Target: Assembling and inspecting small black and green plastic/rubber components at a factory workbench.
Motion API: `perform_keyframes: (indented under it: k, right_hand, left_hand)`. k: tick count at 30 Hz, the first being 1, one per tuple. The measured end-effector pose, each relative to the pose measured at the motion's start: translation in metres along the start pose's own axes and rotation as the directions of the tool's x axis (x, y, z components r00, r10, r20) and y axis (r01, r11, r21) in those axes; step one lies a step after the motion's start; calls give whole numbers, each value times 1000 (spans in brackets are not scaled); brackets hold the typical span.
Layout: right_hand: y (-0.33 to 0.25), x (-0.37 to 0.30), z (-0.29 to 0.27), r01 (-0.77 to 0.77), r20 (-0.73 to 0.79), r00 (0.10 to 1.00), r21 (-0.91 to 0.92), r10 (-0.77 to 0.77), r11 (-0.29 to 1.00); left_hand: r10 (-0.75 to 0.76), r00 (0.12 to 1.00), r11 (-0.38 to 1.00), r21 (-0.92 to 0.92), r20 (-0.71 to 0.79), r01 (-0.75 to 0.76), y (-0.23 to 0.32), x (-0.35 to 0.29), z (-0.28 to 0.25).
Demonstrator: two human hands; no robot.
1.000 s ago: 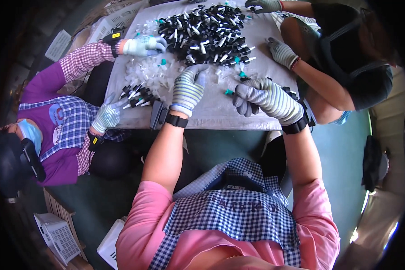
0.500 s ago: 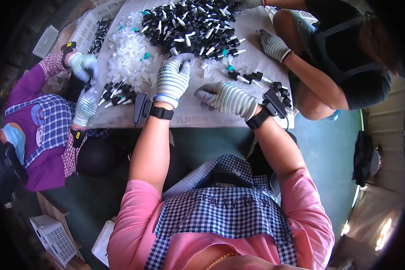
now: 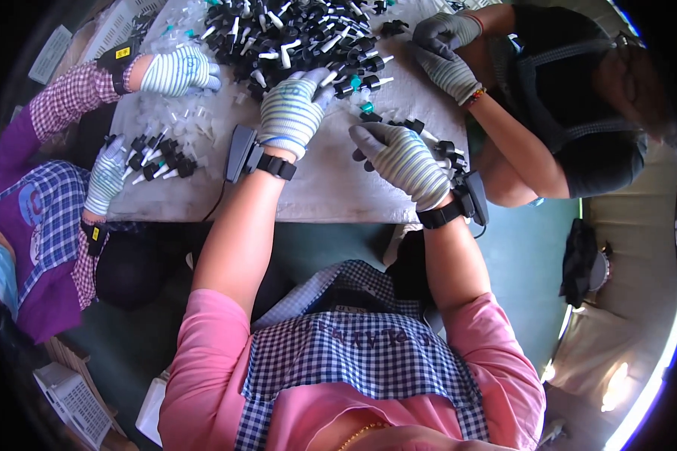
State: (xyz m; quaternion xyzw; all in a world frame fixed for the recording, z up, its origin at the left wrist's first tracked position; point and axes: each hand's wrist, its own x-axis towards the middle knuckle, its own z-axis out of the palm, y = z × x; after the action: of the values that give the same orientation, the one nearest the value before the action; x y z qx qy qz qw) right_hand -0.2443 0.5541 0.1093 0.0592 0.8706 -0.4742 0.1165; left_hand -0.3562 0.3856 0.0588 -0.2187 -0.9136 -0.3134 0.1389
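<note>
My left hand (image 3: pixel 292 114), in a striped knit glove with grey fingers, reaches into the near edge of a heap of black caps with white stems (image 3: pixel 278 37). Its thumb stands apart from its fingers beside a cap with a pale stem (image 3: pixel 328 78), and no firm grip shows. Over the table to the right, my right hand (image 3: pixel 405 161) wears the same kind of glove. Its fingers are curled in toward the thumb; what they hold, if anything, is hidden. A small row of black caps (image 3: pixel 445 150) lies just beyond it.
Translucent plastic pieces (image 3: pixel 180 113) spread left of the heap on the covered table (image 3: pixel 226 203). A smaller group of black caps (image 3: pixel 162 156) lies at the left. Co-workers' gloved hands work at the left (image 3: pixel 177 71) and right (image 3: pixel 447 71). Teal pieces (image 3: pixel 366 108) lie near the middle.
My left hand has gone slightly farther into the heap, and my right hand has moved up and its fingers are more curled. The left co-worker's hands have spread apart; the right co-worker's have come together.
</note>
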Motion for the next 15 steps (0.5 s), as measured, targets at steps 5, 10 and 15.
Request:
perform_keyframes:
  k: [5,10,15]
  right_hand:
    - [-8,0,6,20,-16,1000,173,-18,985]
    - [-5,3,0,-21,-20,999,476,35,879]
    - [8,11,10,-67,71,997,865,10,498]
  left_hand:
    - [-46,998,999,-10,-32,46,-6,2,13]
    - [-170,975,877,-473,-146,82,-8,3,2]
    - [-25,998,796,-605,-62,-18,18,-21,-11]
